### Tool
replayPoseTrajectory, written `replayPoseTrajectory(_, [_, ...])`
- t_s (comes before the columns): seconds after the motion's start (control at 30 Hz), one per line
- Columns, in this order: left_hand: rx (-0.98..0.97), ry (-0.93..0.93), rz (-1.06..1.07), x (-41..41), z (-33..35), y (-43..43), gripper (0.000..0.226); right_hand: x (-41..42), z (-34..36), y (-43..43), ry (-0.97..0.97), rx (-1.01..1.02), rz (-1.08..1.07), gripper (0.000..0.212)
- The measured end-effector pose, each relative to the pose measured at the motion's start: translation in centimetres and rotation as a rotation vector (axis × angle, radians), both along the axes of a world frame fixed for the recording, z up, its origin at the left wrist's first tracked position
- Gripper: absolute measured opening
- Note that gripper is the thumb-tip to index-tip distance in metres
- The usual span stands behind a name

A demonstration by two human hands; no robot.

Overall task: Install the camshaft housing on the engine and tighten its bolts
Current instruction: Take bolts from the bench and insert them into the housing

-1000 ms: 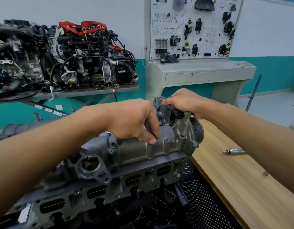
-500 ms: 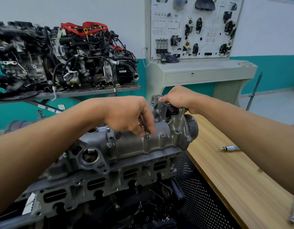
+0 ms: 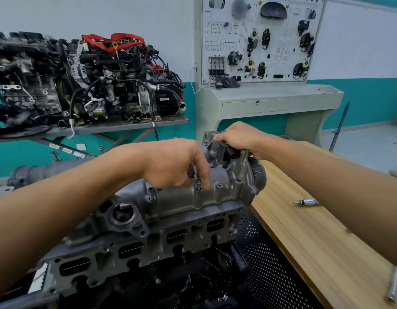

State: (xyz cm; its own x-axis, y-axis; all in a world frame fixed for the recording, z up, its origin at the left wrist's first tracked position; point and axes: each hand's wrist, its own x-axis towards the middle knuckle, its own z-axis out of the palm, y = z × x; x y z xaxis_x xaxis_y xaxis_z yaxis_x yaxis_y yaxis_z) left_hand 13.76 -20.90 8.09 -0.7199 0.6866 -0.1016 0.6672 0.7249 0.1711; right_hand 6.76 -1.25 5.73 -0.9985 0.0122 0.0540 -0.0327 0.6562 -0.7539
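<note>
1. Here, the left hand reaches down over the top of the camshaft housing, fingers curled, fingertips pinching a bolt that stands upright and proud of its hole on the near flange.
2. The right hand is clamped over the housing's far, right-hand end, fingers wrapped down its back edge and the palm just above a black plug mounted there.
3. The housing lies lengthways between the two hands, seated on the grey cylinder head of the engine and running from lower left to upper right. Its round open port faces the camera at the left end.
4. A second bolt sits in the same flange to the left of the pinched one, just beside the left wrist.
5. Right of the engine, a black perforated panel meets a wooden bench. A small silver bit lies on the bench near the right forearm, and a metal bar lies at its lower right corner.
6. Behind, another engine with red parts on top rests on a grey stand, beside a white training board hung with car components.
</note>
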Motion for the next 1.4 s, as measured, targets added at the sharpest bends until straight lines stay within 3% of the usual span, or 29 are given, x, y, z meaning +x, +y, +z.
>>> replayPoseTrajectory(0.1, [-0.004, -0.103, -0.019, 0.5, 0.3, -0.7, 0.065, 0.0, 0.1, -0.1, -0.012, 0.002, -0.02, 0.024])
replayPoseTrajectory(0.17, [0.072, -0.092, 0.022, 0.6, 0.1, -0.7, 0.051, 0.1, 0.2, -0.1, -0.008, 0.024, -0.03, 0.024])
replayPoseTrajectory(0.27, [0.093, 0.087, 0.112, 0.4, -0.6, -0.2, 0.032, 0.2, 0.3, -0.1, -0.008, 0.024, -0.031, 0.024])
replayPoseTrajectory(0.37, [0.108, 0.114, 0.06, 0.3, -0.9, 0.0, 0.006, 0.5, 0.2, -0.1, -0.009, 0.01, -0.037, 0.024])
replayPoseTrajectory(0.47, [0.079, -0.019, 0.026, 0.5, -0.3, -0.8, 0.053, 0.6, 0.2, -0.1, -0.002, 0.0, -0.051, 0.024])
replayPoseTrajectory(0.53, [0.071, -0.056, 0.01, 0.6, -0.4, -1.0, 0.063, 0.7, 0.2, -0.1, 0.004, 0.008, -0.064, 0.024])
replayPoseTrajectory(0.8, [0.182, 0.12, 0.077, 0.1, -1.6, -0.7, 0.031, 0.6, 0.1, -0.2, -0.004, -0.007, -0.078, 0.021])
replayPoseTrajectory(1.1, [0.229, 0.141, 0.022, 0.3, -2.3, -1.0, 0.025, 1.0, -0.2, -0.1, -0.008, -0.009, -0.031, 0.04])
replayPoseTrajectory(1.23, [0.222, 0.142, 0.014, 0.8, -2.4, -0.6, 0.022, 1.6, -0.3, 0.1, -0.006, -0.042, -0.034, 0.022])
replayPoseTrajectory(1.4, [0.237, 0.178, 0.05, 1.1, -2.6, -0.4, 0.026, 1.9, -0.3, 0.0, -0.005, -0.04, -0.035, 0.023])
